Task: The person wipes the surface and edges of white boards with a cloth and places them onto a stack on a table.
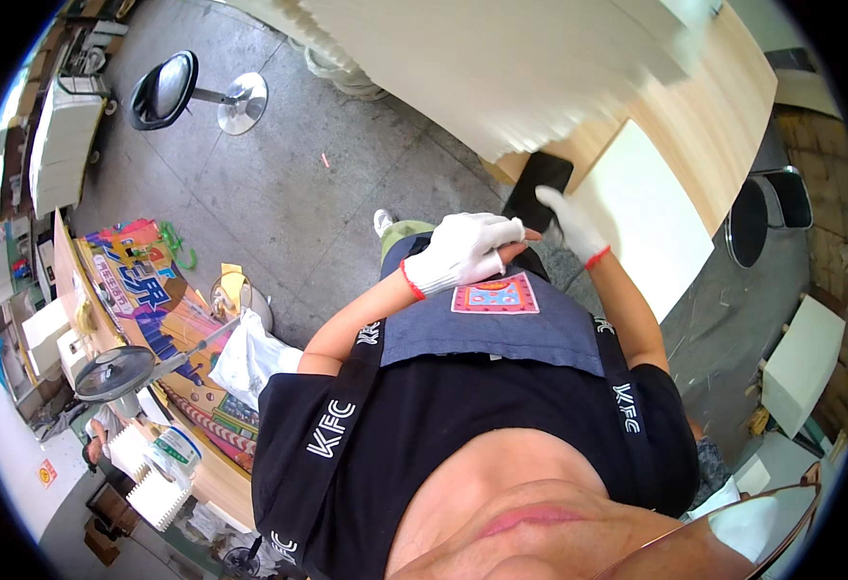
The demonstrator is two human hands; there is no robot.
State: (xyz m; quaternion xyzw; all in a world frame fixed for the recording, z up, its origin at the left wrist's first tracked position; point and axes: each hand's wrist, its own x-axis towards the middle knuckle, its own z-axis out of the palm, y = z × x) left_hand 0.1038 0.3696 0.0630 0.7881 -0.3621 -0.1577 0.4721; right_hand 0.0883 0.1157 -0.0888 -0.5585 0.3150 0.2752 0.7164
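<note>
Both my hands wear white gloves with red cuffs and meet in front of my blue apron (501, 333). My left hand (462, 249) is curled, its fingertips closed around the lower end of a black phone (540, 182). My right hand (574, 224) lies along the phone's right side with one finger stretched onto its face. The phone is tilted and reaches up toward the edge of a wooden table (723, 126). My shoe (383, 222) shows on the grey concrete floor just beyond my left hand.
A white board (651, 217) lies on the wooden table, with a stack of pale panels (501, 68) behind it. A black stool (168, 89) stands far left, a black chair (767, 213) on the right. Colourful printed boards (148, 290), a fan (114, 372) and white boxes (801, 362) line the sides.
</note>
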